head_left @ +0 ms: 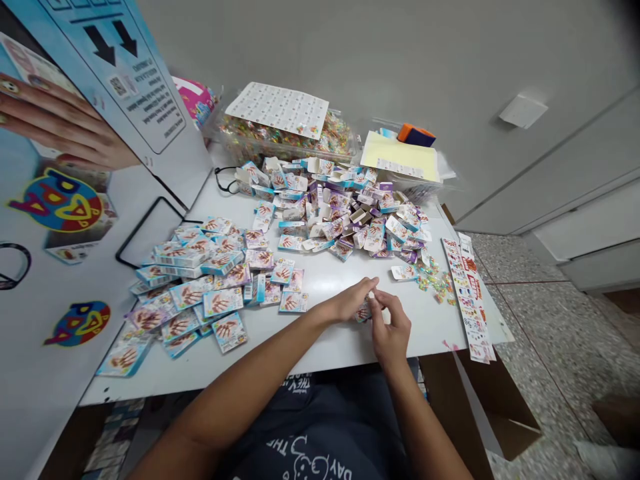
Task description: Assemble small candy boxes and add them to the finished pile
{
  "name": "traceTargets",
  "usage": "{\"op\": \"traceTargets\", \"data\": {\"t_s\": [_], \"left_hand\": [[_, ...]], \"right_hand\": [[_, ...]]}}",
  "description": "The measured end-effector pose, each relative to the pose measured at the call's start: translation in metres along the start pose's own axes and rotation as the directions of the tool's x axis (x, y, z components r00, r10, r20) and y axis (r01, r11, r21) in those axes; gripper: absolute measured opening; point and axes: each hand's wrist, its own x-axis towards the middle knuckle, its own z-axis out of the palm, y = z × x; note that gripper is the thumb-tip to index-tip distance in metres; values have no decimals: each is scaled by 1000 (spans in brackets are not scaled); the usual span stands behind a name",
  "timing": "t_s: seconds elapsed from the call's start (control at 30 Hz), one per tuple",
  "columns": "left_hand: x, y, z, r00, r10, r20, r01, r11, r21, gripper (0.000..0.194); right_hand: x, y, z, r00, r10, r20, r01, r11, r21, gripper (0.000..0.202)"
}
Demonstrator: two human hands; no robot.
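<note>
Both hands meet over the front middle of the white table (320,347). A small printed cardboard box (364,312) is between them, partly covered by fingers. My left hand (350,301) is closed around the box from the left. At its end, the fingers of my right hand (391,323) are pinched on what looks like the white flap. Just beyond the hands lies another small box with its end open (404,273), beside a scatter of small colourful wrapped pieces (436,280).
Closed boxes (223,301) are piled at the left; open-ended boxes (350,213) are heaped at the back. Behind stand a clear tub of colourful pieces (295,145) and a container under yellow paper (400,157). Printed strips (467,297) lie right, above a cardboard carton (480,407).
</note>
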Motion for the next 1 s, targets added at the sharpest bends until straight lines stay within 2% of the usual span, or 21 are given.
{"op": "traceTargets", "data": {"t_s": [0.07,0.1,0.17,0.23,0.3,0.37,0.43,0.47,0.53,0.6,0.7,0.87,1.0], "left_hand": [[1,-3,-2,999,33,-13,-33,999,34,54],[1,-4,-3,998,56,-22,-55,997,55,54],[2,-7,-4,994,104,-40,-100,991,92,51],[2,-9,-3,988,147,-55,-139,982,128,47],[0,-7,-1,985,162,-61,-152,977,147,47],[-4,-3,3,981,182,-72,-166,968,189,44],[-8,0,6,954,290,-77,-250,910,332,37],[-9,0,7,929,366,-57,-308,849,429,39],[-9,0,7,875,484,16,-400,705,586,47],[-10,1,6,855,514,65,-436,646,627,46],[-12,8,5,862,502,66,-451,703,550,39],[-18,22,5,910,413,31,-403,864,302,37],[-19,23,4,896,443,31,-443,886,137,36]], "right_hand": [[-2,-1,-1,988,-151,13,152,977,-152,12],[-4,-1,-1,982,-189,11,188,962,-198,13],[-6,-2,0,983,-185,-10,176,951,-253,16],[-6,-1,1,994,-89,-61,71,965,-252,17],[0,1,-1,984,124,-130,-142,981,-134,20],[11,6,-4,908,387,-163,-375,922,101,27],[22,12,-8,832,540,-124,-492,822,286,35],[26,14,-9,817,568,-94,-512,791,335,38],[31,16,-13,818,575,-26,-526,765,371,40],[32,15,-17,823,566,54,-537,742,401,41],[30,12,-28,831,534,155,-544,725,422,42],[26,4,-44,845,428,320,-533,716,451,37],[28,-10,-44,869,385,312,-495,697,518,39]]}}
